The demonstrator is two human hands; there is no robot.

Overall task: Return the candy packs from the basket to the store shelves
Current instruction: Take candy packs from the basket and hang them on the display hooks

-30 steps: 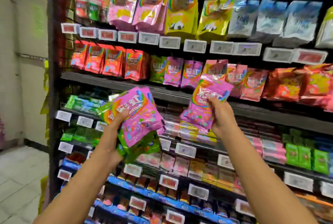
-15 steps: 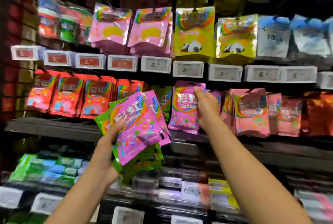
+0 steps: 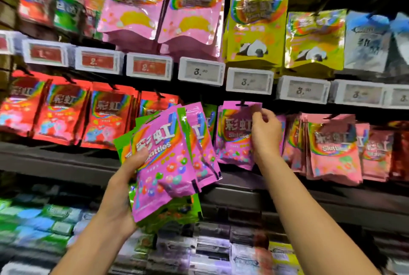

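My left hand point(image 3: 124, 195) grips a fanned stack of candy packs point(image 3: 170, 164), magenta ones in front and green ones behind, thumb pressed on the front pack. My right hand point(image 3: 264, 133) pinches the upper right corner of a single magenta candy pack point(image 3: 234, 135), held up against the middle row with its hang hole at a black peg point(image 3: 242, 104). Behind it hang more magenta packs. The basket is out of view.
Red packs point(image 3: 64, 115) hang to the left and light pink packs point(image 3: 332, 146) to the right in the same row. A strip of price tags point(image 3: 201, 71) runs above, under large pink and yellow bags point(image 3: 254, 28). Lower shelves hold small boxed sweets point(image 3: 44, 217).
My right hand has lifted the single magenta pack from chest height up to the peg in the middle row. The view moved closer and upward. My left hand kept its stack.
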